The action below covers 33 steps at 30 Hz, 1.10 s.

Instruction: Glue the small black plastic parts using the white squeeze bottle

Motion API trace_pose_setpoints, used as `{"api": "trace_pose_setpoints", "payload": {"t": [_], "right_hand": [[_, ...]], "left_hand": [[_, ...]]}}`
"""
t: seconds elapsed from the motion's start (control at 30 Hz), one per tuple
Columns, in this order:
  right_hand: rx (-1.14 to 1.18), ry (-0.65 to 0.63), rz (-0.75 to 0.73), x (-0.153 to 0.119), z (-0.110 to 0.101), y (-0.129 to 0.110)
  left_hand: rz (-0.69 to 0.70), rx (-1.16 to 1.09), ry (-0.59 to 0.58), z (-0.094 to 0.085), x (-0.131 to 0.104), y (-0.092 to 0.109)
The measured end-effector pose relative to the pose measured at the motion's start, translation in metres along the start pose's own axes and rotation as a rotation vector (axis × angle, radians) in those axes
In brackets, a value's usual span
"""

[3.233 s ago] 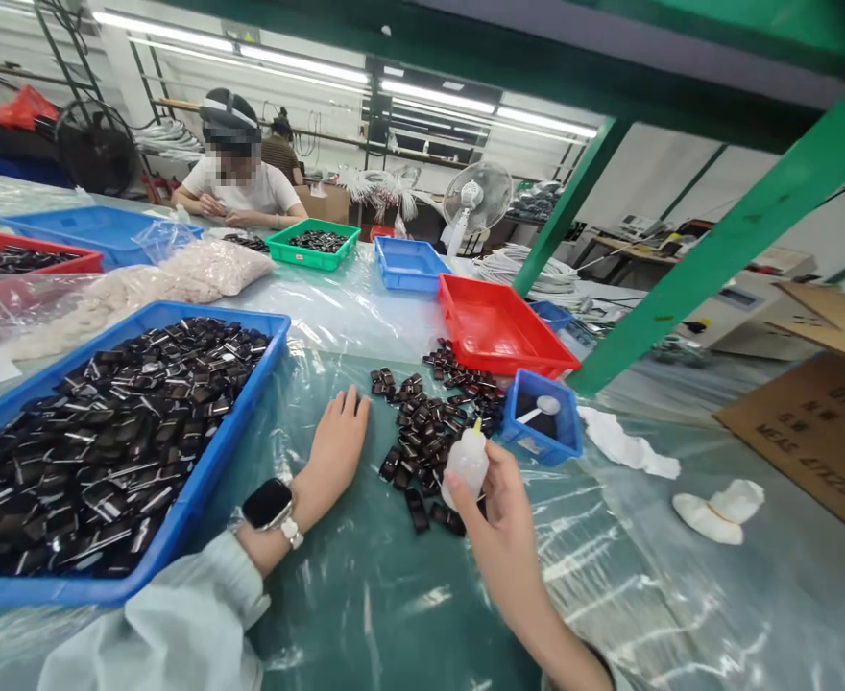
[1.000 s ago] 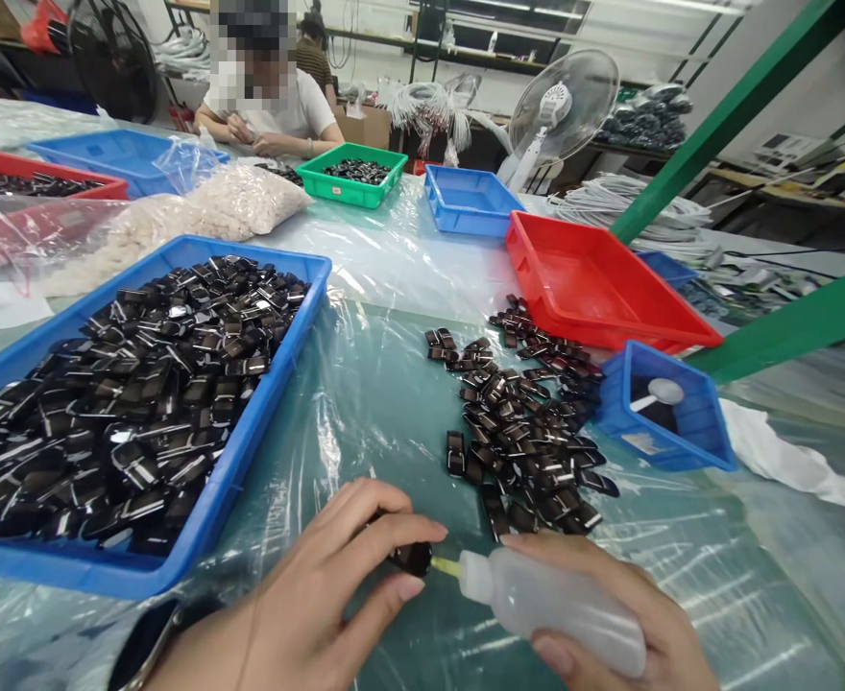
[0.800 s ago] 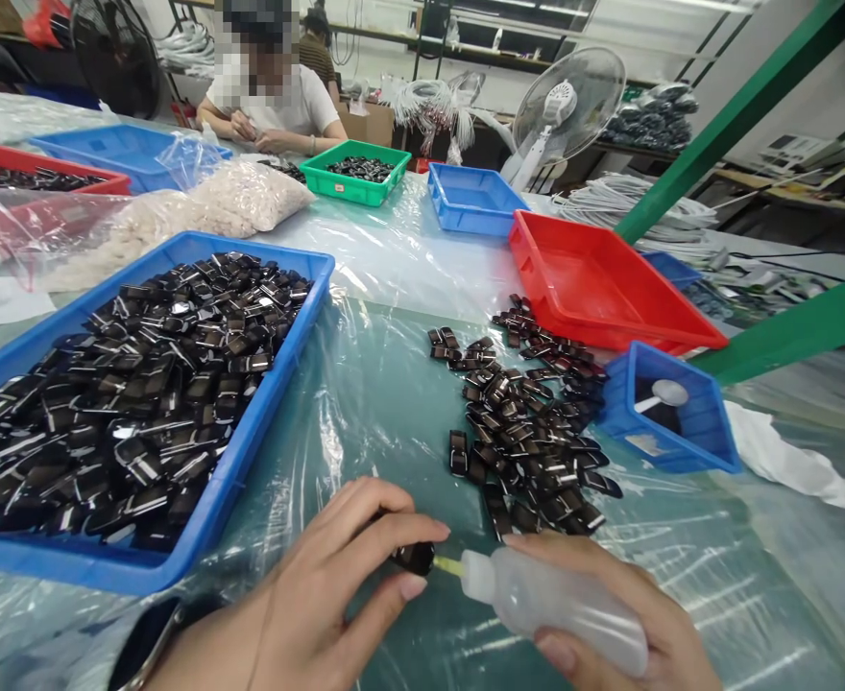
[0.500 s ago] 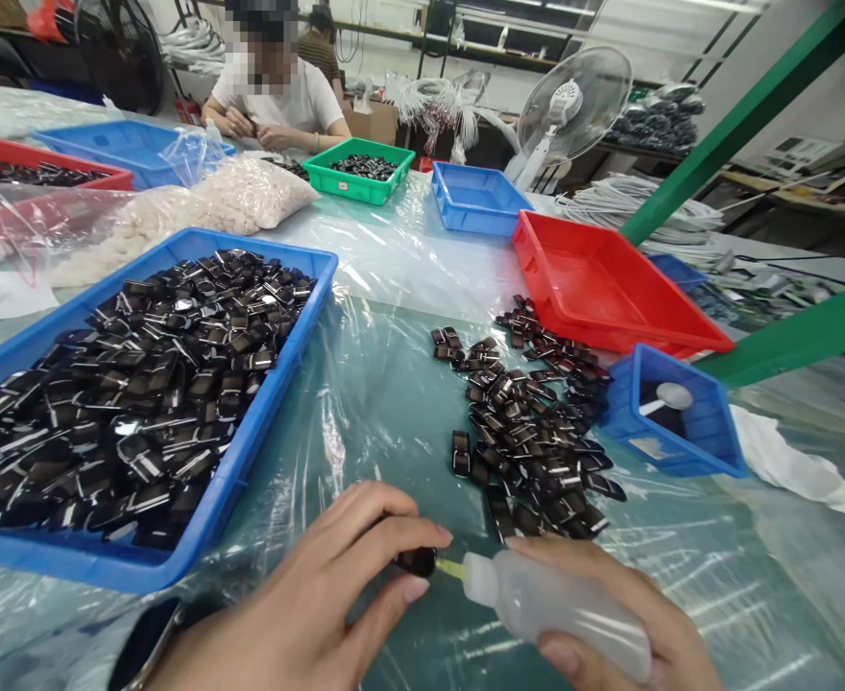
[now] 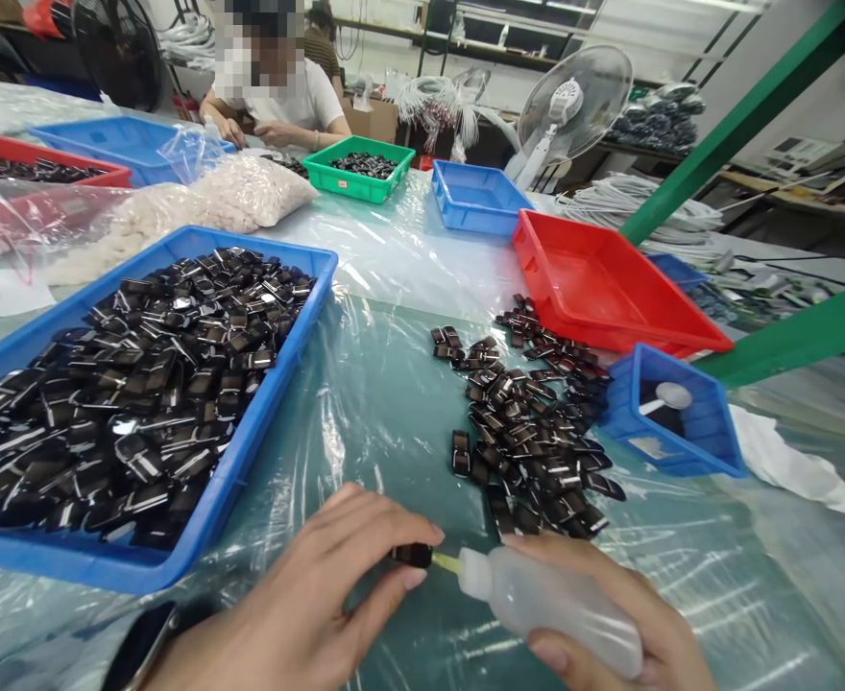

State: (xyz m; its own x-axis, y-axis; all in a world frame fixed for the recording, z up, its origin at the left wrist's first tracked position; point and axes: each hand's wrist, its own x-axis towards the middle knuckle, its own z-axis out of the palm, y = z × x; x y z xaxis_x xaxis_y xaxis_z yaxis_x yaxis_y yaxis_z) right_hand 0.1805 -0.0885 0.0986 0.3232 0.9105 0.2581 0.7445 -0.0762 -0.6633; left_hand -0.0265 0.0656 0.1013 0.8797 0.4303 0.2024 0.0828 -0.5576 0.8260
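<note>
Between thumb and fingertips, my left hand pinches a small glossy black plastic piece. My right hand is wrapped round a translucent squeeze bottle tilted on its side. The bottle's thin yellowish nozzle points left and meets the end of the black piece; whether it goes inside I cannot tell. Beyond my right hand lies a loose pile of similar black pieces on the plastic-covered table. Many more fill a large blue tray at the left.
A red tray and a small blue bin with a white scoop stand at the right. Farther back are a blue tray, a green tray and a bag of pale pieces. A person sits across the table.
My two hands have shifted slightly left together, with the black piece and the bottle still in them. My left fingers sit closer together. The person's hands across the table have moved a little.
</note>
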Motion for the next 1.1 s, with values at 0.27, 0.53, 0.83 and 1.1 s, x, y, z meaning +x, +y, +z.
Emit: {"api": "trace_pose_setpoints", "payload": {"t": [0.27,0.53,0.83,1.1], "right_hand": [[0.004,-0.064,-0.106,0.005,-0.003,0.003],[0.011,0.069,0.018,0.001,0.005,-0.002],[0.016,0.083,0.024,0.003,0.002,-0.006],[-0.051,-0.033,-0.043,0.005,-0.007,-0.003]], "left_hand": [[-0.047,0.157,-0.131,-0.001,0.000,-0.006],[-0.010,0.169,-0.078,-0.003,-0.002,-0.007],[0.054,0.125,-0.007,0.001,-0.002,-0.012],[0.057,0.094,-0.032,0.000,-0.002,-0.012]]}}
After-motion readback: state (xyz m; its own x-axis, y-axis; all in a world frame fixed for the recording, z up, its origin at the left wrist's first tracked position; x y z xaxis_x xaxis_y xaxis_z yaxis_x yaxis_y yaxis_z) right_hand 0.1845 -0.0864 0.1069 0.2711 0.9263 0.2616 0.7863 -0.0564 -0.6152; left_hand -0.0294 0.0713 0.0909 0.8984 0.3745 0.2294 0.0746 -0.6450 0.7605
